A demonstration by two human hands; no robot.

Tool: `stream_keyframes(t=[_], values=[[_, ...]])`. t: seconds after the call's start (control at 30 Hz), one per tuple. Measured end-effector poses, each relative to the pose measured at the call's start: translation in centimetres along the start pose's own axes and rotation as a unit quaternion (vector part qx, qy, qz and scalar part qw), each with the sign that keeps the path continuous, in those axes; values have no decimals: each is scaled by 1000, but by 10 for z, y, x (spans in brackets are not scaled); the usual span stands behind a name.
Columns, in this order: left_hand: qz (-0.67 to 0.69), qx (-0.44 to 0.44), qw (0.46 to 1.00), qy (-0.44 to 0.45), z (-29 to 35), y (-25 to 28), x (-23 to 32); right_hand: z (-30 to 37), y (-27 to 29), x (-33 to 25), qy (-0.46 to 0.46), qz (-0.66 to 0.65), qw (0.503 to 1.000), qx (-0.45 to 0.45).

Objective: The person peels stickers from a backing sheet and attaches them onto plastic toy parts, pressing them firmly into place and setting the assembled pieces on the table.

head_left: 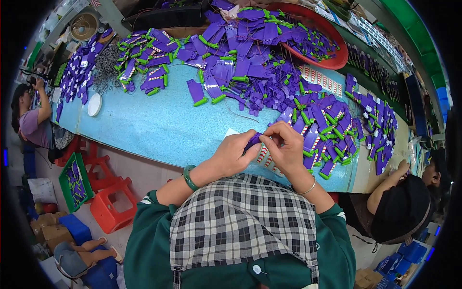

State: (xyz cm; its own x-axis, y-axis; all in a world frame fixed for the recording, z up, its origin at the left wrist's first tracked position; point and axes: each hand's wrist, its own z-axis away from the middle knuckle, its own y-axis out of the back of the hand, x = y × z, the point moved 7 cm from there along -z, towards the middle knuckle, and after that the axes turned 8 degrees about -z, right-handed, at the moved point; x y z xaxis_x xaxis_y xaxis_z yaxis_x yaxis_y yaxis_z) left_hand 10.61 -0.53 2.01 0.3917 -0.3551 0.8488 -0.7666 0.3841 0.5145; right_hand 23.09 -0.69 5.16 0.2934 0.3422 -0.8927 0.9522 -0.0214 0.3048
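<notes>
Close in front of me, over the table's near edge, my left hand (237,153) is closed around a small purple plastic piece (252,140). The thumb and forefinger of my right hand (286,145) are pinched together at the piece's right end; whether a smaller bit is between them is hidden. Just under both hands lies a sheet of red-and-white striped stickers (263,155), partly covered by my fingers. To its right is a heap of purple pieces with green tubular ends (321,126), several bearing striped stickers.
A larger purple pile (240,58) spreads across the blue table (144,130). Behind it stands a red basin (332,36) of parts; a white lid (95,104) lies left. Red stools (114,202) and a green crate (75,180) are on the floor. People sit left and right (402,207).
</notes>
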Motion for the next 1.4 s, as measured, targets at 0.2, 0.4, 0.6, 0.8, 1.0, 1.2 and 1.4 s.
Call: stream_keyframes(t=[0.2, 0.4, 0.6, 0.8, 1.0, 1.2, 1.4], values=[[-38, -25, 999, 9, -1, -7, -5, -3, -7, 5, -17, -25, 995, -91], [120, -79, 986, 86, -4, -16, -4, 0, -5, 17, -110, -59, 989, -84], [124, -97, 987, 14, -29, -17, 6, -19, 38, 23, -116, -29, 986, -117], [-374, 103, 912, -133, -111, 57, -7, -48, 136, -2, 17, 433, 901, -13], [-561, 82, 816, -111, -148, 45, -28, -6, 42, -11, 64, 305, 938, -154], [-317, 261, 889, -203, -143, 86, -15, 13, -41, -2, 86, 237, 946, -206], [186, 326, 917, -133, -94, 144, 10, 3, -64, 23, 98, 359, 919, -127]])
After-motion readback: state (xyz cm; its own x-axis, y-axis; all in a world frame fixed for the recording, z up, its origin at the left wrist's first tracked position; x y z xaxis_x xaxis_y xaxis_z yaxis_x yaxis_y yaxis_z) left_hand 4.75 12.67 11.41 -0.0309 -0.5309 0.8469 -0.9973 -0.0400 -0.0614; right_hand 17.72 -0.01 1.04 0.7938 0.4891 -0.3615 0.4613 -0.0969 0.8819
